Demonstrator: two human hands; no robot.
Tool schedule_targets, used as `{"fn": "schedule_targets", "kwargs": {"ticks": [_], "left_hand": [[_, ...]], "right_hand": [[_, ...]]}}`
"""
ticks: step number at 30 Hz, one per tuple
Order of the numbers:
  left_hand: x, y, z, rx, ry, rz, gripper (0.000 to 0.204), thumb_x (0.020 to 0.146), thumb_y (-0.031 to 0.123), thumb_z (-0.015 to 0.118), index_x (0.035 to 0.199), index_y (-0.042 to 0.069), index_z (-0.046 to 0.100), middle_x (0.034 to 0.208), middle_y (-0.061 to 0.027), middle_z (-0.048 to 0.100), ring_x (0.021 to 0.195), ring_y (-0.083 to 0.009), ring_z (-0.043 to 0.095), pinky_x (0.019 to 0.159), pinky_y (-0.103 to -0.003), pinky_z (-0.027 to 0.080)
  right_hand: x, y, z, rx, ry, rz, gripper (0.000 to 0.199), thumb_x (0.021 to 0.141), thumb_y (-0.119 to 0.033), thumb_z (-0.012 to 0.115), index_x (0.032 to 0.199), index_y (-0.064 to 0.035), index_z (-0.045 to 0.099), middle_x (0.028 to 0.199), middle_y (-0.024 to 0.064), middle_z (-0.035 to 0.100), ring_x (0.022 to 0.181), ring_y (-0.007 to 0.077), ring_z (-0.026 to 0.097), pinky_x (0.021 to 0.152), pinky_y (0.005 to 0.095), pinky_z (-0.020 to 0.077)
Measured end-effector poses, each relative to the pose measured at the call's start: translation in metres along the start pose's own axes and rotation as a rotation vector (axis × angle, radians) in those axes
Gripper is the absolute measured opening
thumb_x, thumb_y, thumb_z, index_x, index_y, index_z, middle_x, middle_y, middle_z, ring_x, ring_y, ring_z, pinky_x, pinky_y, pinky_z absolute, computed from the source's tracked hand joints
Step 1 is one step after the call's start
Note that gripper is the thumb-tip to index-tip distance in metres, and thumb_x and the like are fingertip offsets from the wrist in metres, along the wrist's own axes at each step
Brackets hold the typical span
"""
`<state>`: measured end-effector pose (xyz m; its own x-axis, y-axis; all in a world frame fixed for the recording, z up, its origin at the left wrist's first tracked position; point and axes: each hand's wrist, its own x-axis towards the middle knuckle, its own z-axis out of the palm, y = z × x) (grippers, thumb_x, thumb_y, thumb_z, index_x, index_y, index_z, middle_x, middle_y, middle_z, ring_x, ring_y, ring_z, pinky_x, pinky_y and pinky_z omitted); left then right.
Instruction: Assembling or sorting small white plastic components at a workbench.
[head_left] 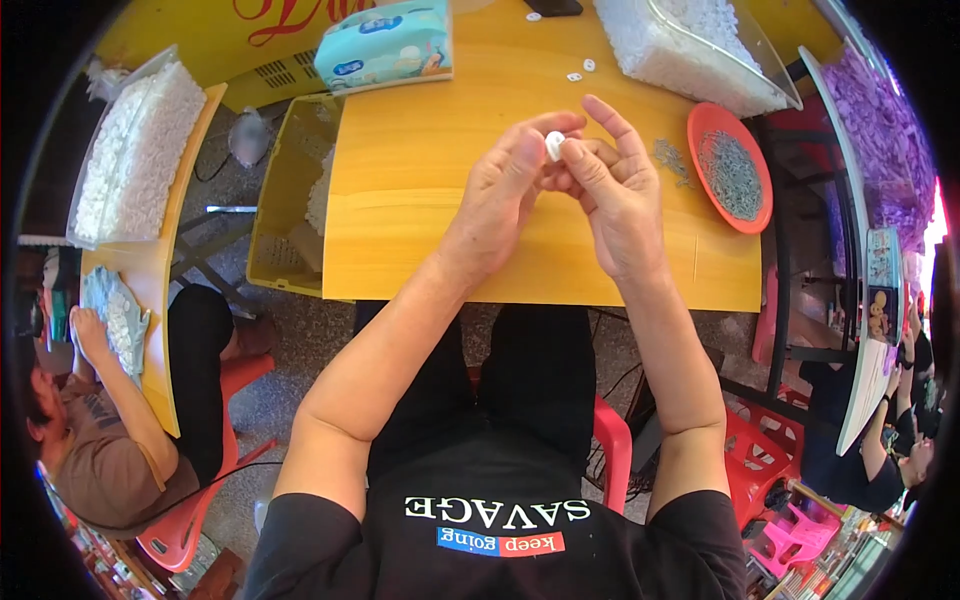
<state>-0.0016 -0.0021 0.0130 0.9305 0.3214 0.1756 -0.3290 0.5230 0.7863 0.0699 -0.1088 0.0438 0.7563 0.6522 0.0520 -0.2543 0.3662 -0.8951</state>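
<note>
**Both hands pinched one small white piece above the worktop**

The left hand and the right hand met over the middle of the yellow worktop, fingertips pressed together around a small white piece. The left thumb and forefinger closed on it from one side, the right thumb and forefinger from the other, while the right hand's remaining fingers spread upward and open. The piece sat raised between the fingertips, off the worktop surface.

Just beyond the right hand lay a red plate heaped with small grey metal parts, with a few of the same parts loose on the worktop between plate and hand. Farther beyond the hands stood a clear bag of white pieces, with two stray white pieces near it. Beyond the left hand rested a light-blue tissue pack. Well off to the left of the left hand stood a yellow crate on the floor, and past it another person sat at a neighbouring table.
</note>
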Motion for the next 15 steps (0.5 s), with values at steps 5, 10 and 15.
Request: {"fn": "schedule_targets", "kwargs": {"ticks": [5,10,15], "left_hand": [[0.011,-0.006,-0.007,-0.283,0.185,-0.043,0.032,0.103,0.030,0.045,0.119,0.002,0.051,0.115,-0.0092,0.058,0.106,-0.0190,0.058,0.096,-0.034,0.046],[0.010,-0.008,-0.009,-0.211,0.244,-0.104,0.041,0.103,0.030,0.044,0.133,0.001,0.041,0.127,-0.0127,0.053,0.121,-0.0208,0.052,0.103,-0.036,0.042],[0.008,-0.012,-0.015,-0.339,0.224,-0.122,0.031,0.101,0.019,0.049,0.125,-0.001,0.048,0.118,-0.0157,0.058,0.112,-0.0262,0.058,0.098,-0.039,0.048]], "right_hand": [[0.027,-0.007,0.027,-0.336,-0.070,-0.072,0.033,0.093,-0.012,0.064,0.121,0.0045,0.059,0.101,0.0110,0.069,0.088,0.0139,0.065,0.078,0.0261,0.0526],[0.059,-0.008,0.063,-0.081,-0.566,-0.022,0.035,0.099,-0.017,0.056,0.129,0.0008,0.056,0.123,0.0130,0.062,0.111,0.0230,0.062,0.090,0.0334,0.0518],[0.090,-0.018,0.033,-0.517,-0.336,-0.176,0.030,0.094,-0.018,0.062,0.120,-0.0020,0.064,0.104,0.0064,0.069,0.093,0.0138,0.065,0.083,0.0277,0.0534]]}}
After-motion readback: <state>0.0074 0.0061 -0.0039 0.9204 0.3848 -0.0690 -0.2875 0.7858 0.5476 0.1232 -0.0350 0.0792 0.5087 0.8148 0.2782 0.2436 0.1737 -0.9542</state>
